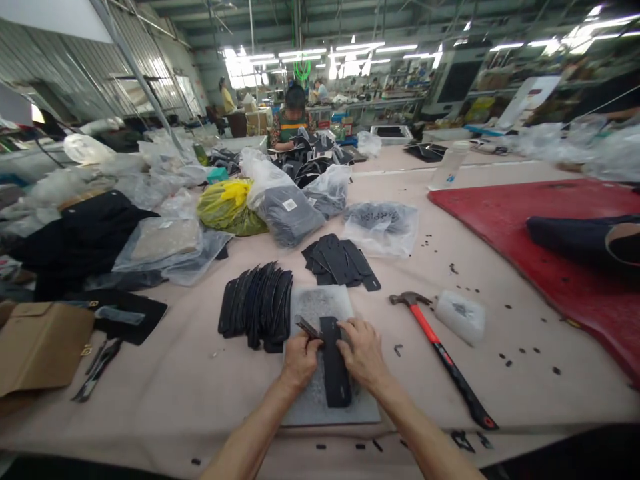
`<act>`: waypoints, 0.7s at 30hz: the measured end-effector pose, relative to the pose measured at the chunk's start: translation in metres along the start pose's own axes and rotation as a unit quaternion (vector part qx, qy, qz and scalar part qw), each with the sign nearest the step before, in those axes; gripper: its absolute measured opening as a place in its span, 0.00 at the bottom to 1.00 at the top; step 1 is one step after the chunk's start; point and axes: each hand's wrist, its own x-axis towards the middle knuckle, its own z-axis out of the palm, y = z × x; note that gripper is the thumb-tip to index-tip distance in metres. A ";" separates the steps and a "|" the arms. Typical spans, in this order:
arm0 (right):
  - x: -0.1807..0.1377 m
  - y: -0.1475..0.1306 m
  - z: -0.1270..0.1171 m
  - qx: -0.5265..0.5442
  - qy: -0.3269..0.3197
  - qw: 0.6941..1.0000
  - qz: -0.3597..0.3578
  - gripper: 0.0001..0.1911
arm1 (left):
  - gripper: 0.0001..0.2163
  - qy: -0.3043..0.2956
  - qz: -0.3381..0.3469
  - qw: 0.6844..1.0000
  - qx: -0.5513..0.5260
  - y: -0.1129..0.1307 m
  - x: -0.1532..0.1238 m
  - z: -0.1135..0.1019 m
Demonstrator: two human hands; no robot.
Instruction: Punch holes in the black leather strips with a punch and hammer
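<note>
A black strip point(334, 367) with rounded corners and small slots near its ends lies lengthwise on a worn, pale board point(305, 403). My left hand point(300, 363) is closed on a short metal punch point(307, 327), which tilts beside the strip's upper left edge; its tip is hard to make out. On the opposite side, my right hand point(364, 350) has its fingers bent and pressed on the strip's right edge. Just left of the board stands a packed row of black strips point(257, 303). More loose black strips point(340, 261) lie in a heap beyond it.
A claw hammer point(433, 333) with a red and black handle lies right of the board, near a wrapped white roll point(460, 317). Small black scraps dot the table point(190, 373). Bagged goods point(290, 213), a brown box point(43, 347) and a red board point(500, 213) surround it. A person point(293, 120) sits opposite.
</note>
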 end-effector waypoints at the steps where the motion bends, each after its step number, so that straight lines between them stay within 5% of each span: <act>1: 0.007 0.000 -0.001 -0.004 -0.004 1.000 0.002 0.16 | 0.09 -0.003 0.005 1.000 0.008 -0.001 -0.001 0.000; 21: 0.030 -0.003 0.020 -0.009 0.000 1.000 0.020 0.07 | 0.09 -0.003 0.015 0.999 0.032 -0.003 -0.002 0.004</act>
